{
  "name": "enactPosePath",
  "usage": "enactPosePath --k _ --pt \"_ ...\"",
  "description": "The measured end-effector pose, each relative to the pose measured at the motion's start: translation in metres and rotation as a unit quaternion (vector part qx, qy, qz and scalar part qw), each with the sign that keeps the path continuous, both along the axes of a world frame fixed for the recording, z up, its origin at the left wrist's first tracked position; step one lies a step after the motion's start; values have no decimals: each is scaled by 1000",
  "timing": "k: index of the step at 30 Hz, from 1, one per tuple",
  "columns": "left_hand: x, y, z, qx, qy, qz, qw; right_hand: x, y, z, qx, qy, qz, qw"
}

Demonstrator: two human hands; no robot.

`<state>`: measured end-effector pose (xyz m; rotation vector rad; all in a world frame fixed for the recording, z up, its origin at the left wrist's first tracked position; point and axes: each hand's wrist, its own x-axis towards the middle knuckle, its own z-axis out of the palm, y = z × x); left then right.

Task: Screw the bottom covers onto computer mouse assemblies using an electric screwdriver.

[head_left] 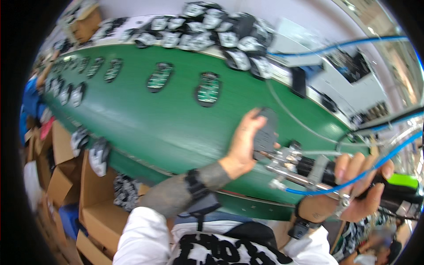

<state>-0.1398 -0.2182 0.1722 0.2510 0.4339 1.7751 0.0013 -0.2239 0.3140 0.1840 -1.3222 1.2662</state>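
My left hand (243,141) is closed around a dark grey oval computer mouse base (265,132), its flat side facing up. My right hand (360,181) grips a power screwdriver (316,170) with a metal nozzle, a black body and a green part at its rear. The screwdriver's tip meets the lower end of the mouse base, or comes very close to it. Farther left on the green conveyor belt (145,119) lie mouse bases with green circuit boards (208,89), spaced apart in a row.
Black and white mouse shells (196,28) are heaped on the ledge behind the belt. A blue air hose (344,190) loops around the screwdriver. A phone-like black slab (298,81) lies at the back right. Cardboard boxes (104,221) stand lower left; another person (33,97) is at far left.
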Motion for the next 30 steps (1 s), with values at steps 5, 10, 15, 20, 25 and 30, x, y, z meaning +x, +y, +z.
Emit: enactPosePath --k 5,10,15,20,25,30 --pt "-4 4 -21 9 631 228 742 0 -3 0 -42 -98 -125 986" --pt "-31 -53 78 10 712 429 557 12 12 12 -69 -99 -241 963" --pt "12 -152 193 -57 798 478 364 12 26 21 -31 -78 -220 972" --pt "10 -173 164 20 805 313 504 18 30 27 11 -90 -215 972" --pt "27 -160 157 196 785 267 524 19 27 23 12 -101 -208 973" --pt "0 -199 111 -5 830 378 410 23 14 23 -19 -120 -195 973"
